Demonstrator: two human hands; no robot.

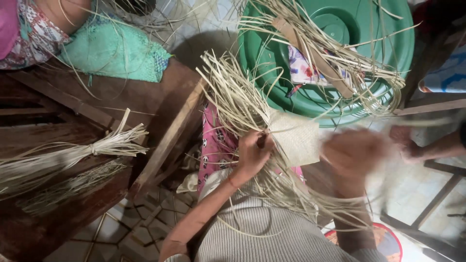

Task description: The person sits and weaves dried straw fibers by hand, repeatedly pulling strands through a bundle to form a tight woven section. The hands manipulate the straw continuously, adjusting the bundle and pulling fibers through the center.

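Pale straw strips (242, 102) fanned out above a small woven mat piece (296, 138), low in the middle, over a lap. Left hand (252, 153) closed tight on the strips beside the mat's left edge. Right hand (354, 153) at the mat's right edge, too blurry to tell open or closed. Big green tub (398, 48) behind, full of loose strips. Tied straw bundle (97, 148) on a brown wooden bench (160, 97), far left.
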